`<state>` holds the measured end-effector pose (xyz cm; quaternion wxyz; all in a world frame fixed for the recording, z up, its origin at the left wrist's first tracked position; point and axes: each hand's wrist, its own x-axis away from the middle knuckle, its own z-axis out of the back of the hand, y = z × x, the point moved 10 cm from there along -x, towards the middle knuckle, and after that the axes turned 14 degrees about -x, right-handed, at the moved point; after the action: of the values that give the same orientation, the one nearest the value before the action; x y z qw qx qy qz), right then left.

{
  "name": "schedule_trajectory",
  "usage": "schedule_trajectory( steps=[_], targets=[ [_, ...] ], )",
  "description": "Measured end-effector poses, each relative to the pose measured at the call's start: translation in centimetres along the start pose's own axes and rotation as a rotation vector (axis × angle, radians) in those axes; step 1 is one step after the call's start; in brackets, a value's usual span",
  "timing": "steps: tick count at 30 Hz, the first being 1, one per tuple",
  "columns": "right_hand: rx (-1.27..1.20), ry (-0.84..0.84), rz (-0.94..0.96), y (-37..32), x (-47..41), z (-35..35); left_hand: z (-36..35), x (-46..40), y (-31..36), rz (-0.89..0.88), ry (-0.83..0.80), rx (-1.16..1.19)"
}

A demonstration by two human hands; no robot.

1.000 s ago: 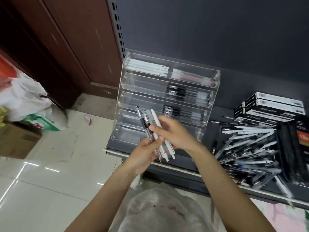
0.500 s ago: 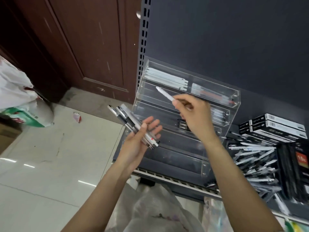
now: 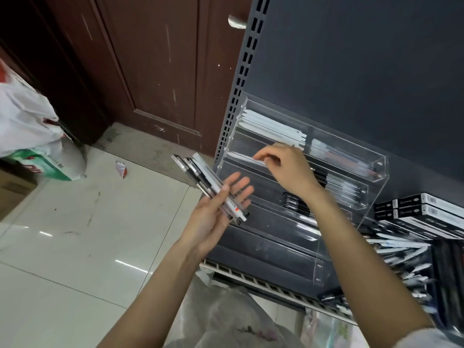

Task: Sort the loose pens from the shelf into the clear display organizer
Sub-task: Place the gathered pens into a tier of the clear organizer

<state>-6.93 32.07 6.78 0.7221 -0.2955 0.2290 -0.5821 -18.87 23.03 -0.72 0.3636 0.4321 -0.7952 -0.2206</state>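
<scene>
A clear tiered organizer (image 3: pixel 371 169) stands on the dark shelf, with white pens in its top row and black pens lower down. My left hand (image 3: pixel 213 217) holds a bundle of pens (image 3: pixel 200 177) in front of the organizer's left end, thumb pressed over them and fingers stretched out. My right hand (image 3: pixel 288 169) reaches over the second row and pinches a white pen (image 3: pixel 244 157) that lies along that row's left compartment. Loose pens (image 3: pixel 401 249) lie in a heap on the shelf to the right.
Black and white boxes (image 3: pixel 426 209) are stacked right of the organizer. A brown wooden door (image 3: pixel 150 71) and a tiled floor (image 3: pixel 75 234) lie to the left, with white plastic bags (image 3: pixel 27 121) on the floor. Another plastic bag (image 3: pixel 226 322) sits below my arms.
My right hand has carried the white pen down and left into the organizer's second row. My left hand with the bundle has stayed in place. The view has shifted toward the organizer.
</scene>
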Motion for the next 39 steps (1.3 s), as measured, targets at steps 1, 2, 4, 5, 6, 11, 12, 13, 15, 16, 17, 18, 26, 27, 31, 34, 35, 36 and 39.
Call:
schedule_trajectory(
  steps=[1, 2, 4, 5, 6, 11, 12, 13, 15, 16, 17, 18, 26, 27, 31, 34, 35, 36, 39],
  targets=[
    [-0.022, -0.015, -0.013, 0.2, 0.0, -0.3, 0.0, -0.1, 0.0, 0.000, 0.003, -0.003],
    [-0.044, -0.024, -0.024, 0.4, 0.1, -0.4, 0.0, -0.2, 0.1, 0.000, 0.006, -0.006],
    [-0.085, -0.019, -0.046, 0.5, 0.2, -0.4, 0.0, -0.4, 0.2, 0.000, 0.008, -0.011],
    [-0.097, -0.010, -0.056, 0.6, 0.4, -0.4, -0.1, -0.5, 0.3, 0.001, 0.007, -0.015],
    [-0.093, -0.004, -0.059, 0.6, 0.6, -0.3, -0.2, -0.5, 0.3, 0.001, 0.006, -0.019],
    [-0.107, 0.050, -0.033, -0.1, 1.8, 0.2, -1.1, -0.5, 0.5, -0.004, -0.015, -0.042],
    [-0.139, 0.092, -0.023, -0.5, 2.3, 0.7, -1.2, -0.6, 0.4, -0.002, -0.017, -0.046],
    [-0.172, 0.151, -0.002, -1.2, 3.0, 1.4, -1.4, -0.6, 0.3, 0.000, -0.017, -0.049],
    [-0.223, 0.265, 0.061, -3.0, 4.8, 2.5, -1.7, -0.6, 0.2, -0.002, -0.020, -0.043],
    [-0.227, 0.287, 0.092, -4.0, 5.8, 2.6, -1.8, -0.6, 0.2, -0.006, -0.024, -0.034],
    [-0.214, 0.277, 0.115, -4.9, 6.6, 2.3, -2.0, -0.7, 0.1, -0.011, -0.027, -0.029],
    [-0.182, 0.243, 0.123, -5.6, 7.3, 1.6, -2.3, -0.7, 0.1, -0.018, -0.033, -0.024],
    [-0.042, 0.138, 0.102, -5.5, 9.1, -1.6, -4.0, -1.0, -0.3, -0.017, -0.081, 0.012],
    [-0.038, 0.135, 0.107, -5.4, 9.4, -1.6, -4.1, -1.0, -0.3, -0.017, -0.080, 0.015],
    [-0.076, 0.193, 0.076, -4.2, 10.7, -1.4, -4.2, -1.2, 0.5, -0.064, -0.087, 0.078],
    [-0.191, 0.282, 0.050, -3.2, 11.4, -0.8, -4.5, -1.0, 0.9, -0.085, -0.093, 0.080],
    [-0.222, 0.304, 0.050, -3.1, 11.6, -0.6, -4.6, -0.9, 0.9, -0.086, -0.090, 0.074],
    [-0.238, 0.315, 0.051, -3.0, 11.7, -0.5, -4.6, -0.9, 0.8, -0.085, -0.084, 0.072],
    [-0.230, 0.313, 0.025, -2.2, 11.8, 0.3, -3.7, -1.2, 0.7, -0.089, -0.020, 0.117]
  ],
)
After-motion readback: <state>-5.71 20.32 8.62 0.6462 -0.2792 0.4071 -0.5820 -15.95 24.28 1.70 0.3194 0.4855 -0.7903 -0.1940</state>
